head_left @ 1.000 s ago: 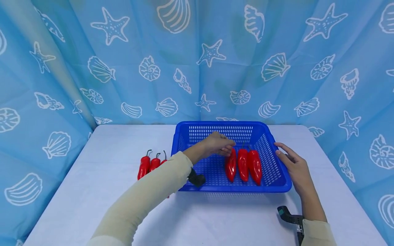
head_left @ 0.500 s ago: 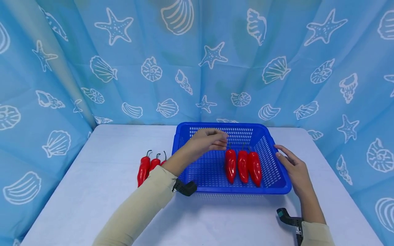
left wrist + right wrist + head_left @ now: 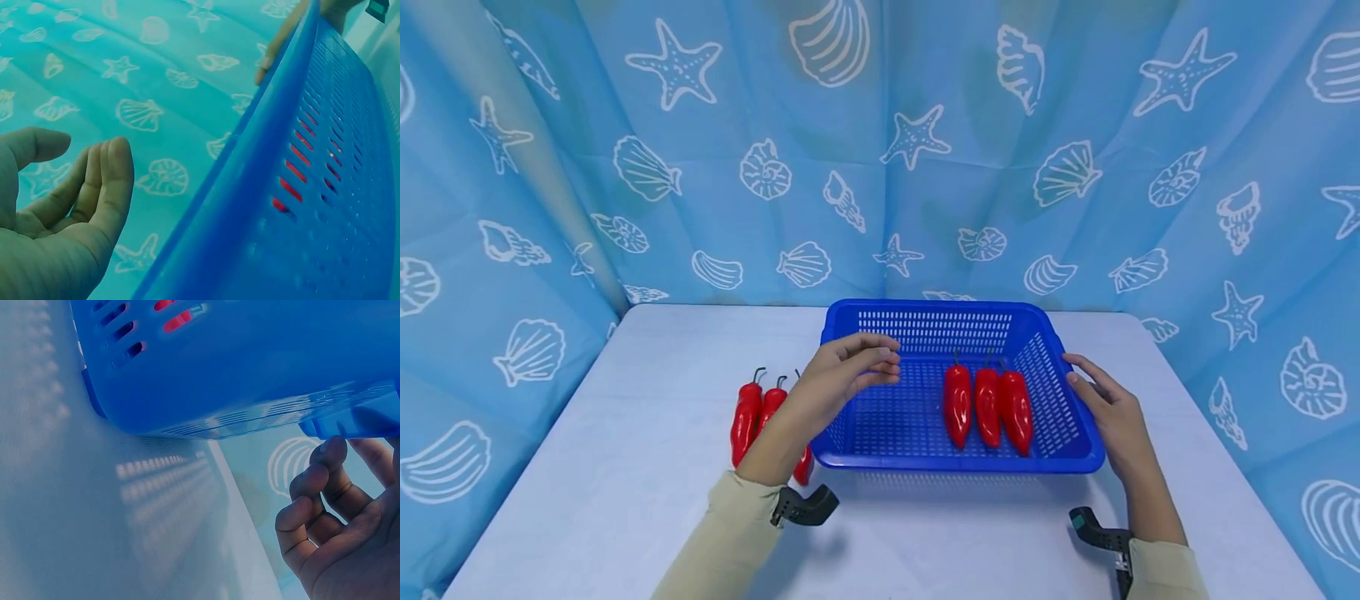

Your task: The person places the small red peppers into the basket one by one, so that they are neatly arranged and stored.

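3 red peppers (image 3: 987, 408) are lying in the blue basket (image 3: 940, 462). The left hand (image 3: 841, 373) is hovering, loosely curved and empty; a snag could be tipping the basket. The right hand (image 3: 1114, 410) is touching it, pinch unclear; slackness could be allowing sliding.

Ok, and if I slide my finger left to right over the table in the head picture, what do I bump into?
Leftmost red pepper on the table, second table pepper, left hand, first pepper in the blue basket, middle basket pepper, last basket pepper, right hand.
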A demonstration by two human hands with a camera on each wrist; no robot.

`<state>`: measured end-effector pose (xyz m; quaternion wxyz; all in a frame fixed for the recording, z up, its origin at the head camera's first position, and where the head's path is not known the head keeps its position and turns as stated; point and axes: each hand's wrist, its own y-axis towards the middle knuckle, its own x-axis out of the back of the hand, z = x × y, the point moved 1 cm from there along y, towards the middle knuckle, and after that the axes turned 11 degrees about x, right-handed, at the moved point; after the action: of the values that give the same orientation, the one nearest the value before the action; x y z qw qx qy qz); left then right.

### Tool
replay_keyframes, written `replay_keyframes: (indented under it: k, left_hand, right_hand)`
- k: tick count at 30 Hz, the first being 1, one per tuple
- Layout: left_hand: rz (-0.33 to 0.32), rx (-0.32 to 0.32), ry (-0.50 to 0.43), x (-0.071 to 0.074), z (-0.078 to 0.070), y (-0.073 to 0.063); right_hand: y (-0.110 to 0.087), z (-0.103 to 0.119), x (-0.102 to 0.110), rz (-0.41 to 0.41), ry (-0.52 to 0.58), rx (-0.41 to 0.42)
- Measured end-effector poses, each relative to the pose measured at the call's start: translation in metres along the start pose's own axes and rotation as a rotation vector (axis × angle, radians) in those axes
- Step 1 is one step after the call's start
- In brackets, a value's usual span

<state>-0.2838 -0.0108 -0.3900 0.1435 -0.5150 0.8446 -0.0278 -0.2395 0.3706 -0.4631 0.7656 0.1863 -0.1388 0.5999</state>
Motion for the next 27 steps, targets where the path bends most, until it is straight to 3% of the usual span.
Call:
replay_keyframes:
  k: [8, 16, 27]
  left_hand:
    - [-0.07, -0.042, -0.04, 0.02, 0.007, -0.026]
    - [-0.167, -0.098, 0.001, 0.036, 0.002, -0.036]
    - [-0.367, -0.044, 0.121, 0.079, 0.009, -0.049]
  right_hand:
    - [-0.001, -0.001, -0.003, 0.004, 0.005, 0.021]
    - [-0.002, -0.001, 0.0, 0.002, 0.013, 0.011]
    - [-0.001, 0.0, 0.0, -0.001, 0.011, 0.012]
